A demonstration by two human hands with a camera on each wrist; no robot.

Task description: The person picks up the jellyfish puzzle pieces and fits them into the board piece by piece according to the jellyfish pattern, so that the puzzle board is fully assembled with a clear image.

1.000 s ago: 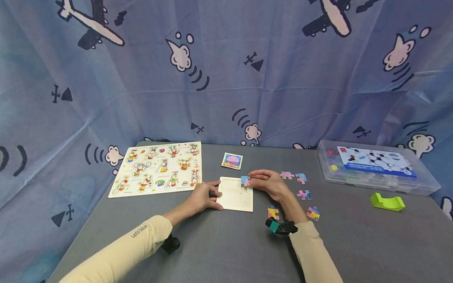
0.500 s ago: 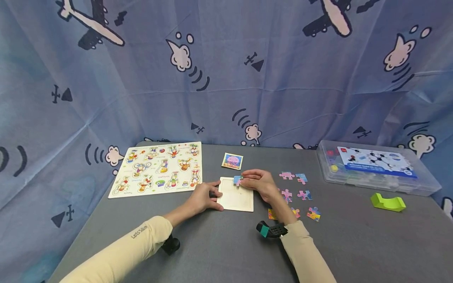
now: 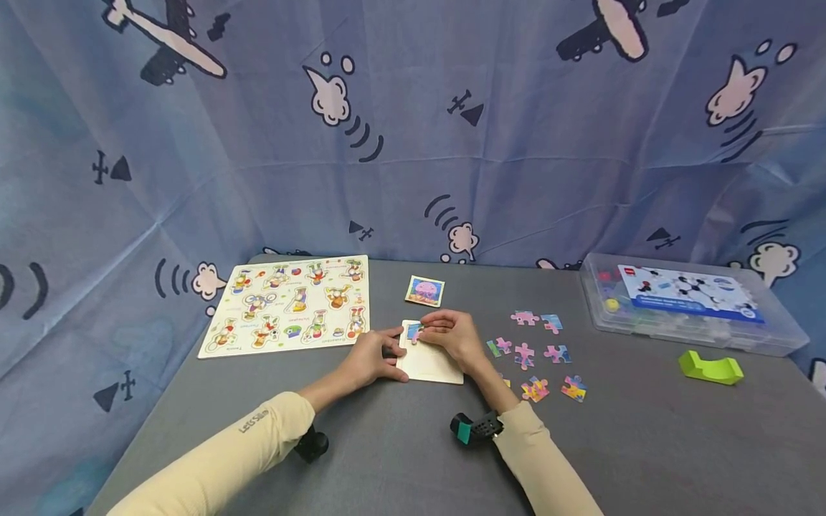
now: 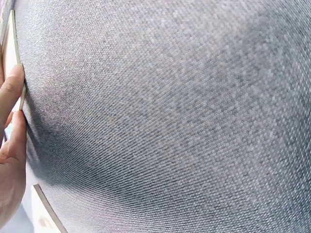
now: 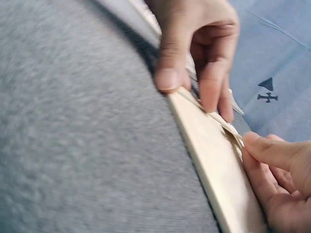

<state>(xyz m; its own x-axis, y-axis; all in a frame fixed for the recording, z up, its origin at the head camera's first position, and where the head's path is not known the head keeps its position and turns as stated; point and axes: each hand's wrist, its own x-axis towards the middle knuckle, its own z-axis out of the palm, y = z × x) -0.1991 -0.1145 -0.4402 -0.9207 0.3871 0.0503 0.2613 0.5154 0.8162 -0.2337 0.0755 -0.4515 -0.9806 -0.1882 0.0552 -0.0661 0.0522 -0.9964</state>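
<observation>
Right hand (image 3: 454,340): one, thumb and forefinger closed in a pinch on a blue-and-pink jigsaw piece (image 3: 414,332), at the far left corner of the square wooden tray (image 3: 439,365). Risks, as I judge them from my remote seat: the piece could lodge skewed on the rim if let go early, since in the right wrist view it looks tilted; a wrong turn would also leave it misfitted. Pose: forearm reaching in from the near right, hand over the tray's far side.

Left hand (image 3: 368,362): one, fingers bent, forefinger and thumb spread along the tray's left edge, holding it. I note that a slack hold here could let the tray slide under a push.

Beyond: loose jigsaw pieces (image 3: 524,355), right of the tray, some partly behind the right forearm; a sleeve brushing them could scatter them. Pink-creature picture card (image 3: 425,291), behind the tray. Animal-figure board (image 3: 284,308), left. Clear molecular-model case (image 3: 684,292), far right.
</observation>
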